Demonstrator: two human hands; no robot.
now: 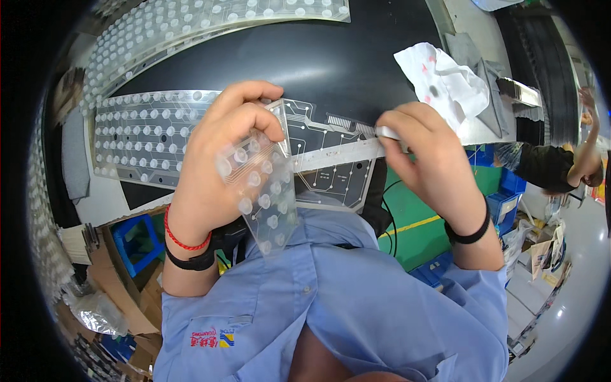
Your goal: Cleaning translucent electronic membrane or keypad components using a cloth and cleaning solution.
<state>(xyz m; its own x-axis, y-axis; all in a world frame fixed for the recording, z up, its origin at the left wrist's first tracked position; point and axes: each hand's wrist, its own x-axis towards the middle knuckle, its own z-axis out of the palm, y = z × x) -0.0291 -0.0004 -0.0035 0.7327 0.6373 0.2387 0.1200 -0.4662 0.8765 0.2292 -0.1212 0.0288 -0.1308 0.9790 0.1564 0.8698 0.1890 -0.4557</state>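
My left hand is closed on a clear circuit film, its fingers over the bent-up edge. Rows of round translucent domes cover the folded part, which hangs toward my shirt. The printed part, with silver traces on a dark ground, lies flat across the table's near edge. On its comb-like contact strip, my right hand pinches a small white piece, mostly hidden by the fingers; its kind I cannot make out. Left of my left hand, another domed film lies flat.
Stacked domed films occupy the far left of the black table. A crumpled white cloth with pink and dark stains lies at the right over a grey cloth. Blue bins stand lower right. Another person is farther right.
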